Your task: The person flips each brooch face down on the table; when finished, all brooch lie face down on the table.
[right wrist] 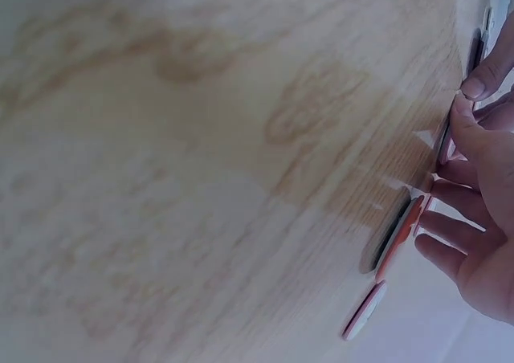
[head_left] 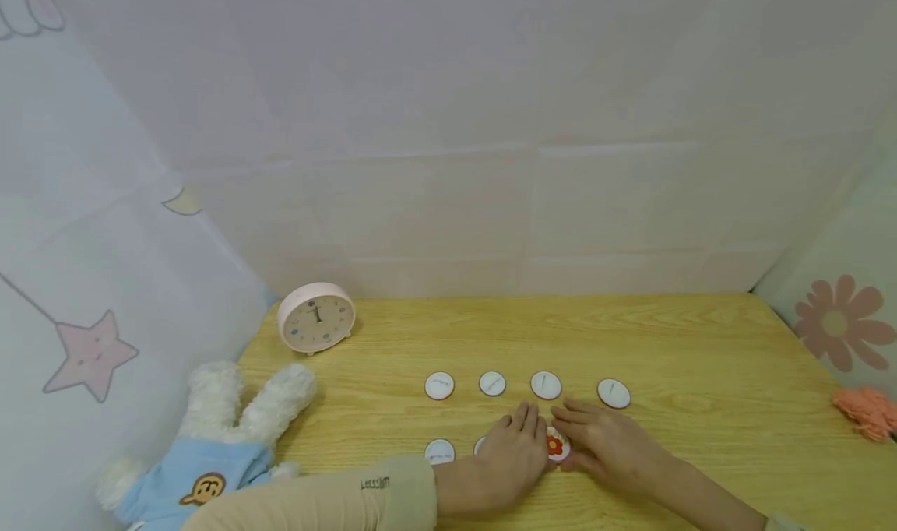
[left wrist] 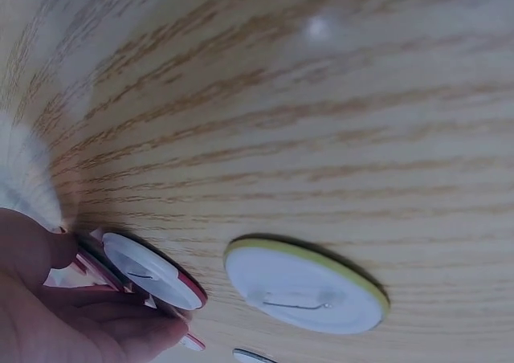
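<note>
A round pin badge with a red flower [head_left: 556,445] lies face up on the table between both hands. My left hand [head_left: 511,453] holds its left edge, fingers stretched forward and thumb low. From the right, my right hand [head_left: 613,447] has its thumb and forefinger about the edge; the two thumbs meet in the right wrist view. Close to the left hand is a white-backed badge [left wrist: 152,271], partly covered by that hand in the head view. Another badge [left wrist: 305,287], pin side up with a yellowish rim, lies beside it.
Behind the hands, several badges, among them one at the right [head_left: 613,393] and one at the left [head_left: 439,385], form a row pin side up. A pink clock [head_left: 317,318] stands back left. A plush toy [head_left: 210,461] lies left; orange yarn [head_left: 867,413] lies right.
</note>
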Action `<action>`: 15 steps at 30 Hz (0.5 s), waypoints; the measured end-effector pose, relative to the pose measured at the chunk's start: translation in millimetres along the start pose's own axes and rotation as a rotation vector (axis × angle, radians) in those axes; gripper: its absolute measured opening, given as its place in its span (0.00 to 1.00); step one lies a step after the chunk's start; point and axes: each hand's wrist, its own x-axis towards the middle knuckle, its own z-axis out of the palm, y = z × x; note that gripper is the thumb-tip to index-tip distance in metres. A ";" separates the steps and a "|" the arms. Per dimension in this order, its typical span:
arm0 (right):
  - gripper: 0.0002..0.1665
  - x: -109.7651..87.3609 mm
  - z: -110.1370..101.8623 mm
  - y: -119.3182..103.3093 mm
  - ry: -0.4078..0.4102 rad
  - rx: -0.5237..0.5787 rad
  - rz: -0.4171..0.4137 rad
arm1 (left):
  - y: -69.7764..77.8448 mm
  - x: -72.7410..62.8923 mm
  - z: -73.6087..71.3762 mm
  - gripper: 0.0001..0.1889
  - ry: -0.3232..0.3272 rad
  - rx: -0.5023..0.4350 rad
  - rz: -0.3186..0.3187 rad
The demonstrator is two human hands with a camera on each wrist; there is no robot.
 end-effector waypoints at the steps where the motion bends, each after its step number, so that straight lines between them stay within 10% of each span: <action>1: 0.32 0.3 -0.1 -0.2 -0.006 0.013 0.010 | -0.2 -0.1 0.1 0.30 0.003 0.002 0.002; 15: 0.33 0.3 -1.8 -3.7 -0.037 0.050 0.039 | -1.6 -1.1 1.8 0.30 0.020 -0.005 0.026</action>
